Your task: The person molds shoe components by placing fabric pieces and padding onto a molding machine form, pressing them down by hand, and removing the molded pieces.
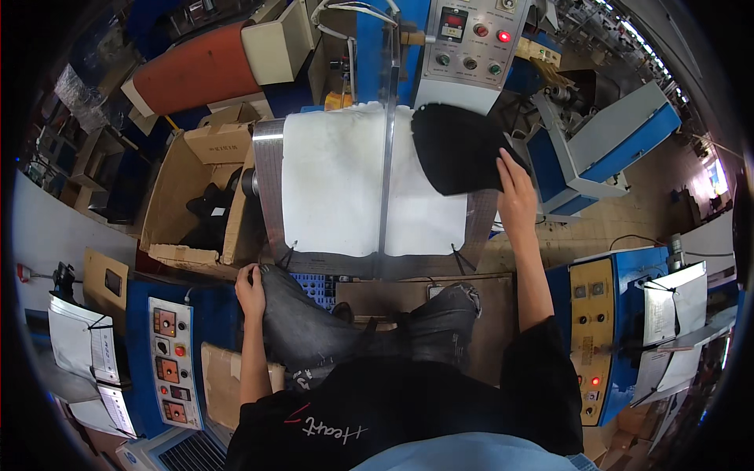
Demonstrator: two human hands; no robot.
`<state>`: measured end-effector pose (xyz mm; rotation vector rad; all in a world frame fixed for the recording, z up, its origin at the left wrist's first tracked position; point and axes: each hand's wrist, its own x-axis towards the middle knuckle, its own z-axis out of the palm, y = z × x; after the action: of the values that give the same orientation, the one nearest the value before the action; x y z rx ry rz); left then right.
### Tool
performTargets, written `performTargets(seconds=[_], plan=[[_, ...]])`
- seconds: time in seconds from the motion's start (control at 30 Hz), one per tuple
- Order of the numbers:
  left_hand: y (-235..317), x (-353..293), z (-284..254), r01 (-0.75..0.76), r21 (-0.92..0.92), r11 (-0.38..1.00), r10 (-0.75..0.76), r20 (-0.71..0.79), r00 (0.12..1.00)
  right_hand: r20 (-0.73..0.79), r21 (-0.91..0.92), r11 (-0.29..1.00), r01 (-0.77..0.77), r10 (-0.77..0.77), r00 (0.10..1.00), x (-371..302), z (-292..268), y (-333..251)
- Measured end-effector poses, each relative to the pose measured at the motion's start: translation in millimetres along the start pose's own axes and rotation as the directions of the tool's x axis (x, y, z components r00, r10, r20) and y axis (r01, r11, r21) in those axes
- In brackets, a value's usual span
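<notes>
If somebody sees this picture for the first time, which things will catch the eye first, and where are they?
First comes the white sheet spread over the metal table in the middle, with a black fabric piece on its right edge under the right hand. The left hand rests on the person's knee below. A cardboard box of dark items stands to the left, and a grey control panel with a red light is at the top.

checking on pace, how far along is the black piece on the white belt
Done: nothing finished shows on the white belt. In hand: the right hand holds the black piece at the belt's right edge; the left hand rests on the knee. Left: dark pieces in the cardboard box.
</notes>
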<state>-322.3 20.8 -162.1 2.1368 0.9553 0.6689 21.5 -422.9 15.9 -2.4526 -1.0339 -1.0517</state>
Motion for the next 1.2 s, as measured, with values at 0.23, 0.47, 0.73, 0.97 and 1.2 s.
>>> performTargets(seconds=[0.23,0.47,0.73,0.97,1.2], plan=[[-3,0,-1,-0.008,0.004,1.000,0.008,-0.008,1.000,0.114,-0.267,0.963,0.033,-0.003,0.993,19,17,-7],[-6,2,-2,0.025,-0.005,1.000,-0.025,-0.016,1.000,0.158,-0.211,0.968,0.138,-0.105,0.982,50,25,11],[17,23,4,-0.037,-0.033,0.999,0.033,-0.115,0.993,0.140,-0.073,0.948,0.311,-0.299,0.944,71,52,-15],[149,89,39,-0.459,-0.254,0.851,0.402,-0.247,0.882,0.213,-0.073,0.944,0.321,-0.299,0.930,79,61,-36],[257,116,95,-0.497,-0.223,0.839,0.530,0.124,0.839,0.297,-0.034,0.961,0.274,-0.252,0.921,74,57,-46]])
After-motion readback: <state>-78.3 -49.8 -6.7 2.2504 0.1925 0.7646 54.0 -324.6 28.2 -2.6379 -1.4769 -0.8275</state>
